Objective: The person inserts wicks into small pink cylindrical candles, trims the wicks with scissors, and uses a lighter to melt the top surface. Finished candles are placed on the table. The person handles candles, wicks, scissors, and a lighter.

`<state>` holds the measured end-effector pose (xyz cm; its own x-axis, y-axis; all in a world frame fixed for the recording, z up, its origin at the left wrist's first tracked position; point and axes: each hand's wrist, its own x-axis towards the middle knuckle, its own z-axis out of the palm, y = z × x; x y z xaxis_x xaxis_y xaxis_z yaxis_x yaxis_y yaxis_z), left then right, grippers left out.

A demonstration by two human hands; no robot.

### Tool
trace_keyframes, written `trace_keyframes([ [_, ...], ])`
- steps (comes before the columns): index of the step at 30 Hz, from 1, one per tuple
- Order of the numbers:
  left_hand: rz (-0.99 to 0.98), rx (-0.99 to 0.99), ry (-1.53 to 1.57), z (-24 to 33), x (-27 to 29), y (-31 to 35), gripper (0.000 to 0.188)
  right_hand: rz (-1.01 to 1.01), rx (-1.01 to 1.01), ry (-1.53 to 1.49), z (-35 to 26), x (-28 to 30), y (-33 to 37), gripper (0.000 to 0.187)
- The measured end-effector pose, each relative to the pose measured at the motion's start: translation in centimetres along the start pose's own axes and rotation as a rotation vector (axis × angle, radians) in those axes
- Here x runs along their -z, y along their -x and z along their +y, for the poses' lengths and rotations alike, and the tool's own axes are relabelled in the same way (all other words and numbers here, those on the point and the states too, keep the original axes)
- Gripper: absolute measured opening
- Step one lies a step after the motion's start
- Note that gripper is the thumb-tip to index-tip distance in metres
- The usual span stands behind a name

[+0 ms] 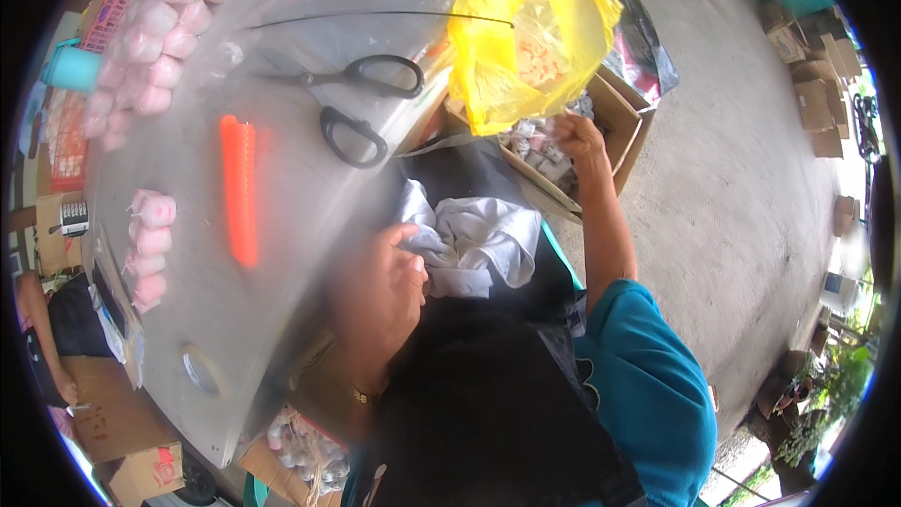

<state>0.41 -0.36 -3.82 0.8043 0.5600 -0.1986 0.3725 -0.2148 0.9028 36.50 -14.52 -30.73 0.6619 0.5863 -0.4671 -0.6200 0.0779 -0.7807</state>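
My right hand (580,136) reaches out over an open cardboard box (619,136), just below a yellow plastic bag (488,70). Its fingers are closed; what they hold, if anything, is too small to make out. Inside the box lie small white and pinkish bundles (544,158). My left hand (387,296), partly blurred, has its fingers loosely bent and apart beside a crumpled light-grey cloth (483,239) on my lap. The cloth rests on black material (488,385) covering my front.
On the grey table (291,169) lie black-handled scissors (352,84), an orange comb-like strip (239,190), a tape roll (201,371) and several pink-and-white packets (150,249). More packets (164,38) are heaped beyond. Another person's arm (42,338) shows at far left. Cardboard boxes (817,94) stand across the floor.
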Motion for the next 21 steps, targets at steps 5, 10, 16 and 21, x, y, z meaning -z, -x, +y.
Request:
trace_keyframes([
  [5, -0.011, 0.135, 0.034, -0.7, -0.7, -0.7, 0.028, 0.205, 0.379, 1.735, 7.1, 10.3, -6.2, 0.018],
  [10, -0.013, -0.007, -0.136, -1.5, -1.3, -1.7, 0.028, 0.006, 0.062, 1.893, 9.1, 12.2, -9.7, 0.023],
  [16, -0.053, -0.075, -0.173, -2.4, -1.8, -1.9, 0.023, -0.107, -0.091, 1.698, 9.0, 12.7, -11.6, 0.028],
  [21, -0.091, -0.120, -0.161, -2.7, -2.0, -2.0, 0.020, -0.087, -0.205, 0.953, 9.3, 13.0, -11.7, 0.033],
])
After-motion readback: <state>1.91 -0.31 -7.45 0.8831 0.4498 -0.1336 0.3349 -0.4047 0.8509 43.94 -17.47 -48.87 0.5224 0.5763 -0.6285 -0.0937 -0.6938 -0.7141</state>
